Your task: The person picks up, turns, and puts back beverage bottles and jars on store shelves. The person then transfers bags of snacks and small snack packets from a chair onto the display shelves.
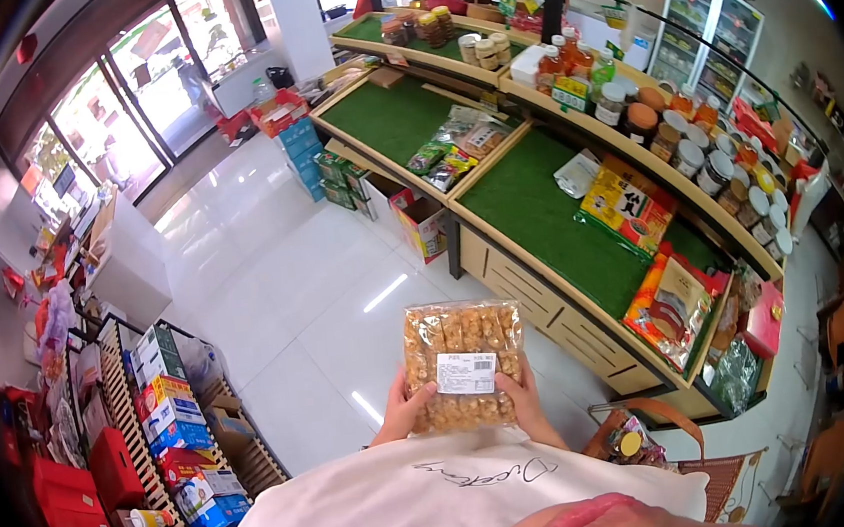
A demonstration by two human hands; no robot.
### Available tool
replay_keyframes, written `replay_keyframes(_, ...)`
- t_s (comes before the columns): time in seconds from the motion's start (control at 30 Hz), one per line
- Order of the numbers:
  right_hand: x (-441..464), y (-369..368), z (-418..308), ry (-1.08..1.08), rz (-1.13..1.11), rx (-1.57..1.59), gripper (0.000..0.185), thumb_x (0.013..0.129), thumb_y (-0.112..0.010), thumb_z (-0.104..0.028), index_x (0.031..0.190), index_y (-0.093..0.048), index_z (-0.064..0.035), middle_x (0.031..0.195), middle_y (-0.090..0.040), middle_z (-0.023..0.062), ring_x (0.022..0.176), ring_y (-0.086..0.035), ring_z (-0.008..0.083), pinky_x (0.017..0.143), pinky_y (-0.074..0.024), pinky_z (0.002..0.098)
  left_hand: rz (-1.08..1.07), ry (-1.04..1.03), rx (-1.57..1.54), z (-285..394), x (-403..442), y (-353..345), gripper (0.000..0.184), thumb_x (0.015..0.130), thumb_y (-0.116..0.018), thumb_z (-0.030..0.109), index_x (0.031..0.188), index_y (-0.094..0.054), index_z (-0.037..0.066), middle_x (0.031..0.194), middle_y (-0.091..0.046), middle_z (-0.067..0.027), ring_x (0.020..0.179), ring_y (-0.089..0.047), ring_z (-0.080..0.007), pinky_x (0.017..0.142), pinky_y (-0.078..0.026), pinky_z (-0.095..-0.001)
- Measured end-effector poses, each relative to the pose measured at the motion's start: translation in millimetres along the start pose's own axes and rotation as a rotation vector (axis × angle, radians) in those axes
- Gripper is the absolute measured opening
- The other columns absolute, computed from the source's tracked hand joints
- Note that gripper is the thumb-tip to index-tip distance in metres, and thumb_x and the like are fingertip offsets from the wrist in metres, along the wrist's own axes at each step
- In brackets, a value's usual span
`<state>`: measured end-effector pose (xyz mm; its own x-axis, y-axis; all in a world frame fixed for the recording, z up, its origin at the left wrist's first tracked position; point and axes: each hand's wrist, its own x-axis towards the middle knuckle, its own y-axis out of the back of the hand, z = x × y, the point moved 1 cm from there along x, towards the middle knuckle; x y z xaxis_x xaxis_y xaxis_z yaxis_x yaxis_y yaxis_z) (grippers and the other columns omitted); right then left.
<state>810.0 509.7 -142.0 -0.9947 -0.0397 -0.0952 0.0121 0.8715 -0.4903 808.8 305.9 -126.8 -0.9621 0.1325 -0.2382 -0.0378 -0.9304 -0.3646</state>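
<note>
The left hand [403, 413] and right hand [525, 401] grip the lower sides of a rectangular, clear plastic packet of golden-brown snacks [463, 336] between them, its white rectangular label [466, 373] showing.

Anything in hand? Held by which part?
A clear bag of brown snack pieces, held at its lower left edge by the left hand and lower right by the right hand.

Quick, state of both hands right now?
Left hand: closed on the left side of the clear packet, thumb on its front.
Right hand: closed on the clear packet's right side, thumb also on the front.
</note>
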Motion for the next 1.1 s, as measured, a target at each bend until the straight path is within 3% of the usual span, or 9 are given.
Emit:
replay_keyframes(0.27, 93, -13, -5, -0.043, -0.076, -0.046, 0.048, 0.08, -0.059, -0.008, 0.121, -0.036, -0.0006, 0.11, -0.051, 0.009, 0.098, -0.05, 0.0136, 0.084, -0.0409, 0.0259, 0.084, -0.067, -0.09, 5, 72, 18, 0.048, 0.081, -0.06, 0.011, 0.122, -0.038, 0.0, 0.111, -0.054, -0.0098, 0.099, -0.052, -0.0143, 0.085, -0.043, -0.0297)
replay_keyframes(0.5, 215, -22, -15, 0.032, -0.05, -0.051, 0.052, 0.08, -0.06, -0.01, 0.124, -0.034, -0.0018, 0.111, -0.051, 0.0088, 0.099, -0.05, 0.0143, 0.084, -0.0415, 0.0261, 0.072, -0.088, -0.036, 61, 185, 21, 0.049, 0.082, -0.059, 0.011, 0.124, -0.038, 0.0, 0.11, -0.054, -0.0089, 0.099, -0.051, -0.0141, 0.086, -0.042, -0.0295)
replay_keyframes(0.73, 324, -7, -32, 0.058, 0.157, 0.039, 0.049, 0.082, -0.06, -0.016, 0.123, -0.038, -0.0014, 0.109, -0.053, 0.0085, 0.097, -0.052, 0.0147, 0.081, -0.0431, 0.0257, -0.068, -0.063, 0.327, 91, 343, 16, 0.042, 0.081, -0.062, 0.024, 0.113, -0.05, 0.0, 0.095, -0.055, -0.0046, 0.088, -0.051, -0.0126, 0.081, -0.04, -0.0256)
replay_keyframes(0.77, 330, -2, -37, 0.034, 0.198, 0.047, 0.049, 0.082, -0.06, -0.019, 0.122, -0.039, -0.0009, 0.109, -0.054, 0.0086, 0.096, -0.052, 0.0144, 0.081, -0.0428, 0.026, -0.07, 0.051, 0.436, 99, 352, 11, 0.042, 0.079, -0.064, 0.031, 0.105, -0.056, -0.001, 0.084, -0.054, -0.0024, 0.078, -0.049, -0.0105, 0.074, -0.04, -0.0246)
replay_keyframes(0.9, 352, 40, -21, -0.018, 0.272, -0.022, 0.052, 0.083, -0.059, -0.025, 0.122, -0.036, 0.0018, 0.11, -0.052, 0.012, 0.098, -0.052, 0.0167, 0.083, -0.0423, 0.0267, -0.126, 0.243, 0.511, 68, 397, 1, 0.041, 0.08, -0.062, 0.033, 0.101, -0.057, -0.002, 0.089, -0.06, -0.0053, 0.081, -0.053, -0.0099, 0.074, -0.041, -0.025)
replay_keyframes(1.0, 353, 62, -17, -0.164, 0.431, -0.009, 0.063, 0.08, -0.062, -0.032, 0.122, -0.032, 0.0038, 0.109, -0.051, 0.0156, 0.098, -0.052, 0.0195, 0.079, -0.0442, 0.0275, -0.109, 0.339, 0.457, 44, 418, -13, 0.047, 0.077, -0.064, 0.041, 0.096, -0.06, -0.002, 0.075, -0.055, -0.001, 0.065, -0.044, -0.0069, 0.058, -0.035, -0.0218)
replay_keyframes(1.07, 356, 83, 1, -0.312, 0.564, 0.029, 0.07, 0.078, -0.064, -0.038, 0.122, -0.029, 0.0046, 0.108, -0.05, 0.0177, 0.099, -0.052, 0.0217, 0.077, -0.0454, 0.0283, -0.197, 0.455, 0.62, 29, 441, -11, 0.05, 0.076, -0.064, 0.043, 0.096, -0.059, -0.003, 0.075, -0.054, -0.0004, 0.065, -0.046, -0.0078, 0.06, -0.038, -0.0227)
replay_keyframes(1.1, 360, 91, 6, -0.35, 0.58, 0.046, 0.063, 0.078, -0.063, -0.039, 0.117, -0.036, 0.0021, 0.108, -0.051, 0.0151, 0.1, -0.052, 0.0204, 0.083, -0.0426, 0.0304, -0.244, 0.479, 0.639, 19, 456, -11, 0.052, 0.076, -0.064, 0.044, 0.097, -0.058, -0.003, 0.074, -0.054, -0.0001, 0.065, -0.047, -0.0082, 0.06, -0.039, -0.023)
